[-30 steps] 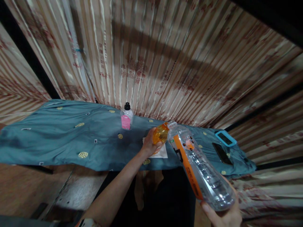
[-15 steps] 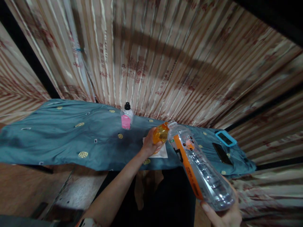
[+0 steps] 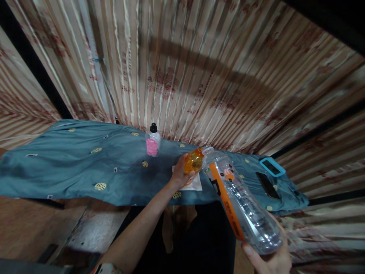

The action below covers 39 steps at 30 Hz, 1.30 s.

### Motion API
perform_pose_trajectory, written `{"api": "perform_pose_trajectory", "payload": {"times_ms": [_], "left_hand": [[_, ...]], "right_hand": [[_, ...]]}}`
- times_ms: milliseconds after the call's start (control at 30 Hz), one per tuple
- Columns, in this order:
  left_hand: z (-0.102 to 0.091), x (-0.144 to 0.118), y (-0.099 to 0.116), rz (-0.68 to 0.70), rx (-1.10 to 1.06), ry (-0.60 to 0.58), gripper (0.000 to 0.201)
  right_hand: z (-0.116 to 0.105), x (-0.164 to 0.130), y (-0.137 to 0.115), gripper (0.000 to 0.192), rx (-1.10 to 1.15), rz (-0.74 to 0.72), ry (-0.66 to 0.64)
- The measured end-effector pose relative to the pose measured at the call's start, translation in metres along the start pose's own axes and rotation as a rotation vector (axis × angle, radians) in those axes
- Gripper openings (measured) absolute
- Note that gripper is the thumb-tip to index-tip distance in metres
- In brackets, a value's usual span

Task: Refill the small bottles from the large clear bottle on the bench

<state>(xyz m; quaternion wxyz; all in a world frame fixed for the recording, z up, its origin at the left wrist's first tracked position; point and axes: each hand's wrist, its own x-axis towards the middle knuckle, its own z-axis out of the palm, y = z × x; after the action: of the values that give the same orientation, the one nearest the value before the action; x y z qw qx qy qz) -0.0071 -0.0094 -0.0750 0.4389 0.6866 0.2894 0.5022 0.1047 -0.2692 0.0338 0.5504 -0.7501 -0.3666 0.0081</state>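
Nearest to me, the right hand (image 3: 270, 260) is gripping the base of a big clear bottle (image 3: 242, 201), fingers wrapped under its bottom. The bottle is lying tilted, base low and near, neck pointing up and away toward the tabletop. An orange label (image 3: 225, 199) is running along its side, and its open mouth is touching the mouth of a small orange bottle (image 3: 194, 161).

Farther out, the left hand (image 3: 179, 175) is clasping that orange bottle from below and behind, fingers closed around its body. The forearm is stretching from the lower edge up to it. The orange bottle is leaning toward the clear one, held just above a white paper (image 3: 196, 185) that is lying flat on the tabletop. Whether any liquid is passing between the two mouths I cannot tell.

The tabletop is wearing a teal cloth (image 3: 85, 167) with small yellow dots, rumpled and hanging over the near edge. To the right, well apart from the hands, a dark phone (image 3: 267, 185) is lying on the cloth, and just beyond it a device with a light blue frame (image 3: 272, 166).

Farther back, left of the hands, a small clear bottle with a pink label and black cap (image 3: 153, 141) is standing upright near the far edge.

Behind everything, a pleated curtain (image 3: 199, 68) with reddish print is hanging as the backdrop.
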Motion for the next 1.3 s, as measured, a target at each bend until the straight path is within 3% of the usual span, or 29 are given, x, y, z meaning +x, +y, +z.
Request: {"api": "perform_pose_trajectory", "payload": {"times_ms": [467, 667, 800, 1300], "left_hand": [[-0.001, 0.0, 0.0, 0.012, -0.037, -0.011, 0.068], [-0.002, 0.0, 0.001, 0.007, -0.025, -0.016, 0.067], [-0.002, 0.001, 0.003, 0.009, -0.035, -0.008, 0.066], [-0.001, 0.001, 0.004, -0.001, -0.031, -0.013, 0.065]], "right_hand": [[-0.007, 0.006, 0.027, 0.09, -0.023, -0.078, -0.003], [-0.014, 0.01, 0.041, 0.086, -0.082, -0.2, -0.08], [-0.011, 0.008, 0.033, 0.087, -0.055, -0.134, -0.018], [-0.001, 0.002, -0.003, 0.093, -0.022, -0.039, 0.0]]}}
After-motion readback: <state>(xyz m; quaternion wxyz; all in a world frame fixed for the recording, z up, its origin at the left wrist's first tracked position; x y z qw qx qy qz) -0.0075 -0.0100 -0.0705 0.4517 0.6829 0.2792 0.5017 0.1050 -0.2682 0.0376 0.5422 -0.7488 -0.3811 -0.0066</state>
